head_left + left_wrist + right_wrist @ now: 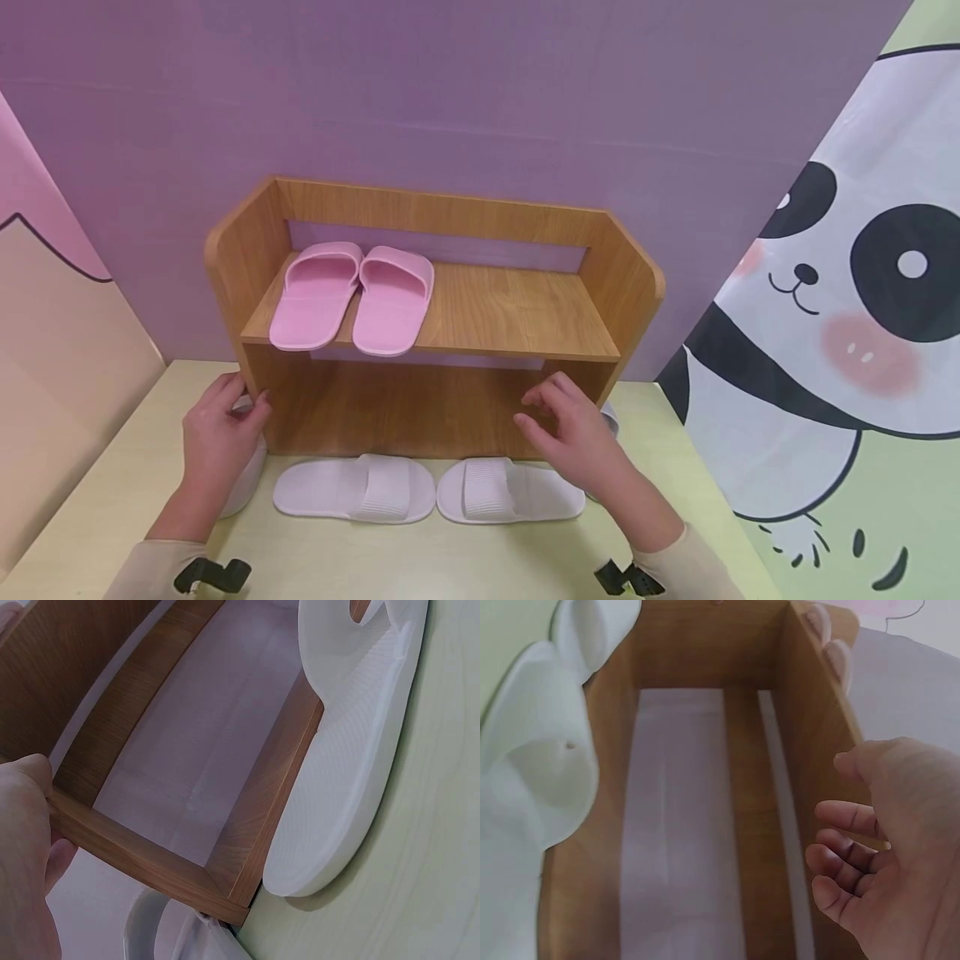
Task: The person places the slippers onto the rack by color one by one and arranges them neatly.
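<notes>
A small wooden shoe rack (517,308) stands against the wall. My left hand (222,433) pinches the front edge of its left side panel; in the left wrist view the thumb lies on the inner face and fingers are behind. Near the right end of the lower compartment, my right hand (577,429) hangs with loosely bent fingers and holds nothing. Two pink slippers (313,300) sit side by side on the left of the upper shelf. On the table before the rack lie a white slipper (322,489) and another white slipper (543,493), placed end to end.
Partly hidden behind the left hand is a further white slipper (249,479), left of the rack. Something pale (610,417) shows at the right side, mostly covered by the right hand. A purple wall (465,100) rises behind the light wooden table (375,562); a panda picture (810,350) covers the right side.
</notes>
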`<state>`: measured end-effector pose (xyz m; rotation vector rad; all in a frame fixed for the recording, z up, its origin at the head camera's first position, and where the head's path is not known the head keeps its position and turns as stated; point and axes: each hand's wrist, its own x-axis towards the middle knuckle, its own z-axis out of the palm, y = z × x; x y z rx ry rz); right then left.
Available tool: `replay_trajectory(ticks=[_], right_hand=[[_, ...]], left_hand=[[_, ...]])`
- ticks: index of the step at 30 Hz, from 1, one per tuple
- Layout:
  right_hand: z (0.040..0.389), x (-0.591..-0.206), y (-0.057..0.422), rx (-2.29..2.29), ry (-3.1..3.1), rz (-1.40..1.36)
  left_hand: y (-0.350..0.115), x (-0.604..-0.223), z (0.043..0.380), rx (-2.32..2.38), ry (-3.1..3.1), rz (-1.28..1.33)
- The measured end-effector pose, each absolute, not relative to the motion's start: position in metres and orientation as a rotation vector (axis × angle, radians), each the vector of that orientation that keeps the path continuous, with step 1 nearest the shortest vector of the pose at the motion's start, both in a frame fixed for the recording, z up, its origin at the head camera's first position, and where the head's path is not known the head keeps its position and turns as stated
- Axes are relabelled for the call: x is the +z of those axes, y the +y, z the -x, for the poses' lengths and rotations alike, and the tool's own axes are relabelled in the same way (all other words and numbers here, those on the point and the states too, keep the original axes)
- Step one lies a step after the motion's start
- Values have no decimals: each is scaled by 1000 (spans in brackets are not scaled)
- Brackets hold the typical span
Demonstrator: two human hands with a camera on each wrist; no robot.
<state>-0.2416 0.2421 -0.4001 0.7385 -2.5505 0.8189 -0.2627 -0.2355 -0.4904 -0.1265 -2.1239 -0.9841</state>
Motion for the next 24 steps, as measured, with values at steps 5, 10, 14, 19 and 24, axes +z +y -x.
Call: replay_trajectory(ticks=[5, 10, 14, 19, 24], right_hand=[[242, -416, 256, 762, -2570, -706], [242, -431, 268, 743, -2613, -648], [242, -445, 277, 719, -2602, -625], [239, -460, 290, 691, -2577, -590], [240, -473, 303, 663, -2588, -522]], left_hand=[[-235, -489, 262, -988, -2137, 113], [-236, -490, 262, -985, -2104, 131], [-236, -491, 263, -993, -2083, 144], [-236, -490, 265, -1005, -2101, 145], [-236, -490, 265, -998, -2100, 147]])
